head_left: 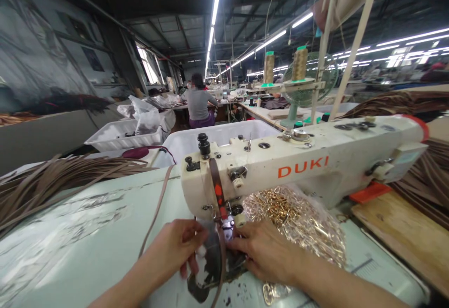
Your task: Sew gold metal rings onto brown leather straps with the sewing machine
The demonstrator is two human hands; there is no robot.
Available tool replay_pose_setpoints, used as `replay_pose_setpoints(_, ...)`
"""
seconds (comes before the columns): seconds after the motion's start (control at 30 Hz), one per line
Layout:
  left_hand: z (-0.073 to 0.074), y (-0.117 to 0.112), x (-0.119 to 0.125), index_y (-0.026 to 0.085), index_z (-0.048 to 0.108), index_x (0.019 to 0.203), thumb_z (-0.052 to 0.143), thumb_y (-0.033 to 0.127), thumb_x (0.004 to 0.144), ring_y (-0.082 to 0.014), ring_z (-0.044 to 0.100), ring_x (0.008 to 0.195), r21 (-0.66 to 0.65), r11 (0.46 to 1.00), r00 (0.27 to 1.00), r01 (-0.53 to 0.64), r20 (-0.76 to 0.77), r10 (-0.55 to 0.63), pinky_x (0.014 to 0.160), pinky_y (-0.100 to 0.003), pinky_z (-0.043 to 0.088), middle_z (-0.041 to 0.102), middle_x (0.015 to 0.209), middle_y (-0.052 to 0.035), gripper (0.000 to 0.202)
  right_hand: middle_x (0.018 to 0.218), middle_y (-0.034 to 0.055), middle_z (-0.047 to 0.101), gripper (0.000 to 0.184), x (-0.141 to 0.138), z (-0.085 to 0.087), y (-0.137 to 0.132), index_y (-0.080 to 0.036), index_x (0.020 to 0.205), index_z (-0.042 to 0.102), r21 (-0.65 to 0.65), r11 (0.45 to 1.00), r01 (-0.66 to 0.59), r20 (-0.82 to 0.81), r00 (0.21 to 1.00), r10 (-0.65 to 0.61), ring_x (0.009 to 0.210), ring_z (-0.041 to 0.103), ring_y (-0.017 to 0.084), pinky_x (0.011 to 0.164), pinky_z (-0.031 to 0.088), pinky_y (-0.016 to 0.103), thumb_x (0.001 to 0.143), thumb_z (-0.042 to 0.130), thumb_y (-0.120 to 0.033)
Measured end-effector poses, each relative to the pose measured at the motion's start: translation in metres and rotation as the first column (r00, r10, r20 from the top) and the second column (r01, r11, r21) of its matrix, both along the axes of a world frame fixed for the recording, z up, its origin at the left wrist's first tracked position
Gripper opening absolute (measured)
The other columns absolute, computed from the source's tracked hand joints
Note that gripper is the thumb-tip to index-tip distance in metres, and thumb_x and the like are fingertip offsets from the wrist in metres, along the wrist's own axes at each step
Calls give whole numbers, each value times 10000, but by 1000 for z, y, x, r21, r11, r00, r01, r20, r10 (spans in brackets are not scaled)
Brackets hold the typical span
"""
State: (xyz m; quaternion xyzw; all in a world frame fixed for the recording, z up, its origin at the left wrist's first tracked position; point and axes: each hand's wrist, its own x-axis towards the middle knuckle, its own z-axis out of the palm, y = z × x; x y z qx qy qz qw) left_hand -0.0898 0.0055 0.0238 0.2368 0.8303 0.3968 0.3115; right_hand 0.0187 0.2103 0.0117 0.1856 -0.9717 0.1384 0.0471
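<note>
A white sewing machine (252, 172) with orange lettering stands across the table, its needle area lit. One narrow brown strap (222, 256) runs from beneath the presser foot (228, 223) down toward me. My left hand (178, 245) is left of this strap, thumb and index finger pinched together; whatever they hold is too small to make out. On the other side, close beside the foot, my right hand (268, 249) has its fingers drawn together at the strap's edge. Its fingertips are partly hidden, so I cannot tell what they grip.
A clear bag of gold-coloured metal hardware (294, 219) lies behind my right hand. Bundled brown straps (63, 181) cover the table's left; a single strap (156, 212) trails nearer. White tubs (224, 132) stand beyond the machine. Thread cones (269, 69) and a seated person (199, 104) are farther back.
</note>
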Motion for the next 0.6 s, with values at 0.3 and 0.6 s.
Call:
replay_pose_setpoints(0.3,-12,-15,10,249,524,1259,555,469,840,-265,452,1235,-167,971,770,169,-592,-236,1044,-404,369,496,1343,-66,474,869,5,634,258,-3,-5,-1,-245,1005,644,-75,993,87,-41,995,-90,768,593,166,701,444,275,790,502,-224)
replay_pose_setpoints(0.6,-19,-18,30,220,359,1401,508,552,854,-294,313,1330,-295,916,641,273,-654,-402,1103,-468,265,362,1449,-65,657,917,15,647,255,-6,-8,1,-257,970,676,-49,995,88,-61,994,-91,784,588,172,688,411,278,794,492,-264)
